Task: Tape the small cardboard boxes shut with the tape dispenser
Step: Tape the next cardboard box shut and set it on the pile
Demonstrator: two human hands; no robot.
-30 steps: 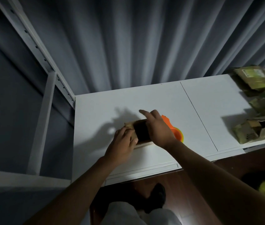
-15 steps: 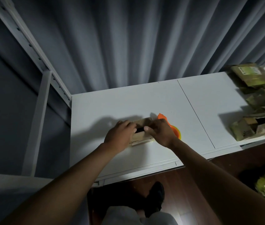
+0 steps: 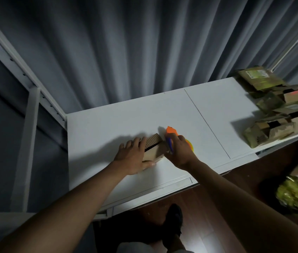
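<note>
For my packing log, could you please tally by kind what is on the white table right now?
Small brown cardboard box under the left hand: 1
Orange plastic tape dispenser gripped by the right hand: 1
Heap of brown cardboard boxes at the table's right end: 1 heap, boxes too jumbled to count
Total: 3

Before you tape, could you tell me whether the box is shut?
Not fully: a dark gap shows between the flaps of the box.

Dim overall; hard shadows fall leftward on the table; edges bend, blurred.
</note>
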